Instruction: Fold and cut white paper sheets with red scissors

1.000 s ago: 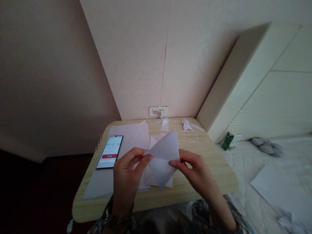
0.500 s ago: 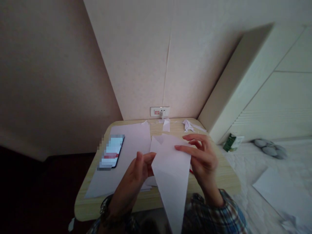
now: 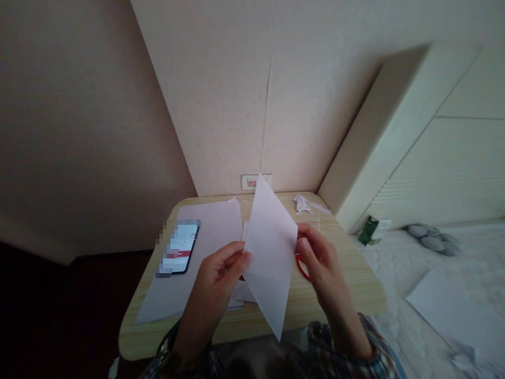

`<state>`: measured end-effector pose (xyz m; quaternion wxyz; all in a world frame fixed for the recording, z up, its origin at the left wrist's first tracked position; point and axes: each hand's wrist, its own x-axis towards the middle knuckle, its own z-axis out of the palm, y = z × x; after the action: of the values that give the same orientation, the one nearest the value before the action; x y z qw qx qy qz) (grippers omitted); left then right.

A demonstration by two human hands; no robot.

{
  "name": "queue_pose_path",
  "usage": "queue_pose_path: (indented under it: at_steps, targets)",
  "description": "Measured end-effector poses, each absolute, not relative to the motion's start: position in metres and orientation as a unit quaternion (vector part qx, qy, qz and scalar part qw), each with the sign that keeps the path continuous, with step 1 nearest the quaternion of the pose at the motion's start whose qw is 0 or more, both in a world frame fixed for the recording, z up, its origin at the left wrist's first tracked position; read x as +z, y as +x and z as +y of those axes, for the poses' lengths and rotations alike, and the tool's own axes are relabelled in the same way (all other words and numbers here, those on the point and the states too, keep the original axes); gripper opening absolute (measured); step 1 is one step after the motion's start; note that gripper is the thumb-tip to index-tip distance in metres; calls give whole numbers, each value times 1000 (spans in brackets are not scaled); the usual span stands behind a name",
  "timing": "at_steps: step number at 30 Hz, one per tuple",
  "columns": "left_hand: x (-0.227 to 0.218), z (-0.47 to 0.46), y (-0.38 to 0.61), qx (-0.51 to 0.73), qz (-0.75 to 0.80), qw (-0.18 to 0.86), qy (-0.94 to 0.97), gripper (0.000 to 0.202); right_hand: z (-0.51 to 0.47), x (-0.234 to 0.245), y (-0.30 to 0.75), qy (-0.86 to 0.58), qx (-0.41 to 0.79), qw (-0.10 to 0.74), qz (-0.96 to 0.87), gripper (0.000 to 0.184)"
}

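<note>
I hold a folded white paper sheet (image 3: 270, 252) upright over a small light wooden table (image 3: 347, 273). It forms a long kite shape, one tip up near the wall socket (image 3: 250, 182), the other down by the table's front edge. My left hand (image 3: 216, 284) pinches its left edge between thumb and fingers. At the right edge, my right hand (image 3: 317, 263) grips the sheet with closed fingers. A red ring-shaped thing (image 3: 302, 268), perhaps a scissor handle, shows beside my right hand.
A phone (image 3: 180, 247) lies on large white sheets (image 3: 213, 231) at the table's left. Paper scraps and a small folded figure (image 3: 303, 202) sit near the back edge. At right, a bed holds a green carton (image 3: 370, 230), a grey item (image 3: 428, 237) and loose paper (image 3: 453, 310).
The folded sheet opened out longer, first hanging low past the table edge, then was raised and turned upright. My right hand moved from its top to its right edge.
</note>
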<state>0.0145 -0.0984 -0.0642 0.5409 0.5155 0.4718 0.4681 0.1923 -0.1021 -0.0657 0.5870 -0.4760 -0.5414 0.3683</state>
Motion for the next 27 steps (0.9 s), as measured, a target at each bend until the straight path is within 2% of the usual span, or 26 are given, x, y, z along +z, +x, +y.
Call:
queue_pose_path:
  at_steps: [2,6,14,19,22,27]
  targets:
    - [-61,-98,14,447,456,563,524,12,-104,-63,191,-491,402,558,-535,22]
    - [-61,-97,15,396,442,615,518,7,-106,-59,195,-525,383,555,-520,30]
    - [-68,-92,10,389,478,566,547,10,-110,-55,199,-512,349,596,-510,17]
    - [-71,-87,5,424,487,477,596,5,-115,-51,193,-448,259,631,-578,13]
    - [-72,-88,5,469,496,401,610,6,-119,-50,196,-417,257,635,-597,18]
    - [-68,-98,14,585,468,279,601,20,-124,-53,202,-369,261,623,-638,18]
